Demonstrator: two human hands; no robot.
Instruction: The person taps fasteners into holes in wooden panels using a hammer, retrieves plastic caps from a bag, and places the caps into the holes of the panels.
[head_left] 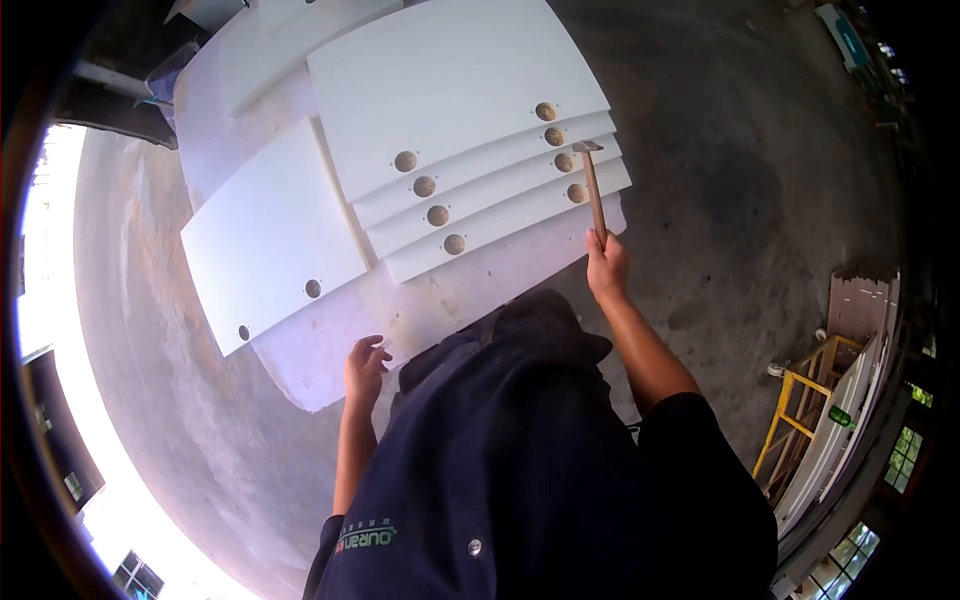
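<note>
My right hand (pixel 608 268) is closed around the wooden handle of a hammer (pixel 596 195), whose metal head is raised near the right ends of the stacked white panels (pixel 470 80). Each visible front strip of that stepped stack has round drilled holes with a brown, rough inside. Beside the table's front edge, my left hand (pixel 365 368) is held with curled fingers; something small may be in them, but I cannot make it out. Nearest to this hand lies a separate white panel (pixel 270 235) with two round holes close to its front edge.
The panels lie on a worktable with a pale, stained cover (pixel 425 310). Another white panel (pixel 260 50) sits at the back left. On the right, a yellow-framed cart (pixel 790 410) stands near leaning boards (pixel 840 430). Grey concrete floor (pixel 720 170) surrounds the table.
</note>
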